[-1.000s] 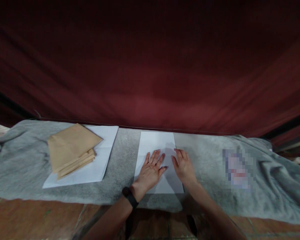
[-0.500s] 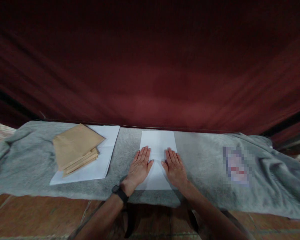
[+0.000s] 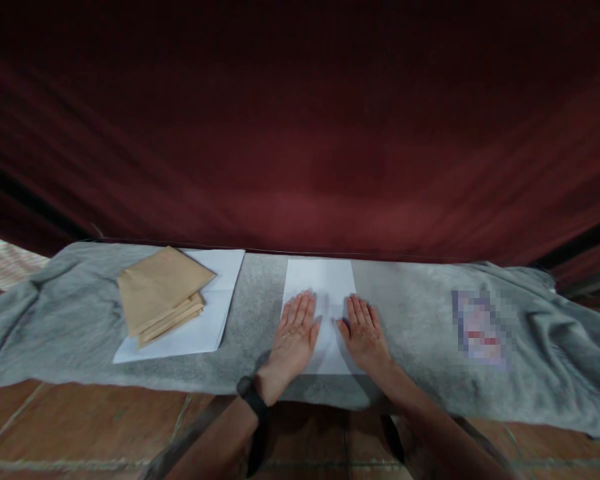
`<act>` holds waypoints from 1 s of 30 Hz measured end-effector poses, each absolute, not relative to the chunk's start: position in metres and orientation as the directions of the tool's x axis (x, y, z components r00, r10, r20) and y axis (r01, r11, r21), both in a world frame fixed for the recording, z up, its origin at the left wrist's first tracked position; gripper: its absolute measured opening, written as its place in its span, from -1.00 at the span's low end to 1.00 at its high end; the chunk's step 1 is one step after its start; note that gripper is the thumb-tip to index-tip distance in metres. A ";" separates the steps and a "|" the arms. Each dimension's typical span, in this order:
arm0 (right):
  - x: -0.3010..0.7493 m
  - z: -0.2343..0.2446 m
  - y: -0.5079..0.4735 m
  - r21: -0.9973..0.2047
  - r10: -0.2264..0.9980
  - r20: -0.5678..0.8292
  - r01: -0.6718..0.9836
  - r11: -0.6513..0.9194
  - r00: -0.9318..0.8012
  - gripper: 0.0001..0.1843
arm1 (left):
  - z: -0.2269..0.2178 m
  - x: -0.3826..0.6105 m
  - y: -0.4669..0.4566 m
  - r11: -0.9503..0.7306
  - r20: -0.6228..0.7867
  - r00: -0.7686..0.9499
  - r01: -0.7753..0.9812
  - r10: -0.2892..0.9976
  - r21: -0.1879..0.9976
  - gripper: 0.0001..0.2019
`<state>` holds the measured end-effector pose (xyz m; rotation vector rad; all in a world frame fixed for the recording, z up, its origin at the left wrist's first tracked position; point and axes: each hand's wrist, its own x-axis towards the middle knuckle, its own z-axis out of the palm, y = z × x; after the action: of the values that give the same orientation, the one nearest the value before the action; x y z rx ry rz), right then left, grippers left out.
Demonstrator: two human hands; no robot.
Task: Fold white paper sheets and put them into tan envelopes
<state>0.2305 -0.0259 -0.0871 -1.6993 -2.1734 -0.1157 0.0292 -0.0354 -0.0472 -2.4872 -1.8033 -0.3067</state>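
Note:
A white sheet of paper (image 3: 325, 277) lies flat in front of me on a grey cloth (image 3: 415, 333). Palm down on its left side rests my left hand (image 3: 294, 337), fingers stretched out and thumb apart, with a dark watch on the wrist. My right hand (image 3: 365, 337) lies flat on the paper's right edge, its fingers also extended. Between the two thumbs a strip of the paper shows. Neither hand holds anything.
To the left, several brown paper envelopes (image 3: 163, 290) lie fanned on a stack of white paper (image 3: 217, 307). A pixelated patch (image 3: 481, 333) on the right hides something flat. A dark red fabric (image 3: 310, 167) hangs behind the cloth; floor tiles (image 3: 105, 427) show below.
The view has shifted slightly, so the things appear a little further right. Both hands stay flat on the paper, with my right hand slightly further out over its right edge.

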 end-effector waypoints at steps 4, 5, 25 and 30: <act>0.217 -0.085 -0.031 -0.174 0.880 0.362 0.905 0.388 -0.308 -0.37 | -0.059 0.048 -0.045 -0.442 0.170 0.422 0.891 0.891 0.103 -0.42; 0.215 -0.084 -0.033 -0.171 0.872 0.359 0.895 0.411 -0.332 -0.38 | -0.061 0.048 -0.046 -0.453 0.164 0.434 0.886 0.886 0.101 -0.42; 0.236 -0.078 -0.038 -0.165 0.905 0.316 0.923 0.347 -0.284 -0.36 | -0.056 0.010 -0.023 -0.141 0.162 0.132 0.989 0.978 0.042 -0.41; 0.228 -0.070 -0.023 -0.219 0.910 0.311 0.911 0.348 -0.273 -0.43 | -0.051 0.042 -0.007 -0.339 0.172 0.317 0.933 0.933 0.118 -0.45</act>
<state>0.2284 -0.0234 -0.0704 -1.6012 -2.2371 -0.0039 0.0424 -0.0067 -0.0513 -2.5466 -1.8044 -0.3296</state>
